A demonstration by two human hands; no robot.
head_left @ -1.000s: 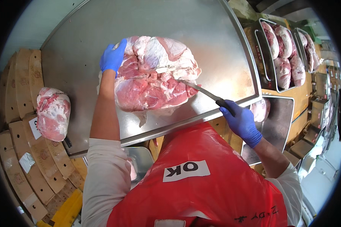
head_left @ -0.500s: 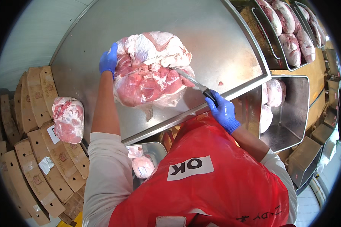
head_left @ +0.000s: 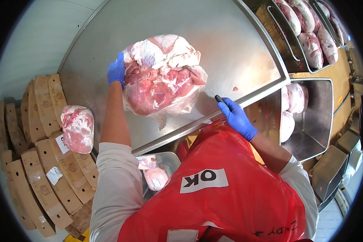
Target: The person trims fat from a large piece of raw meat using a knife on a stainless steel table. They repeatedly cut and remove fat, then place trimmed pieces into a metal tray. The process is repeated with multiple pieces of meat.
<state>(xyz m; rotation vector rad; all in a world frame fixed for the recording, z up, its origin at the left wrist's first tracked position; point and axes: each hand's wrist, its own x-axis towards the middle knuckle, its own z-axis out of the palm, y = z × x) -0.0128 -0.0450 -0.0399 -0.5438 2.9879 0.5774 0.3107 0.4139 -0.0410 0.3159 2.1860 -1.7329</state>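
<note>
On the worktop (head_left: 226, 44), we'd hold the heavy-looking, slick meat (head_left: 161, 89) by its edge: left grip (head_left: 116, 69) touching, closure unclear; right grip (head_left: 234, 117) around the knife (head_left: 219, 98).

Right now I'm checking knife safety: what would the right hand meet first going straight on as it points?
The right hand would probably meet the large piece of meat, toward which its knife points; depth is hard to judge.
</note>
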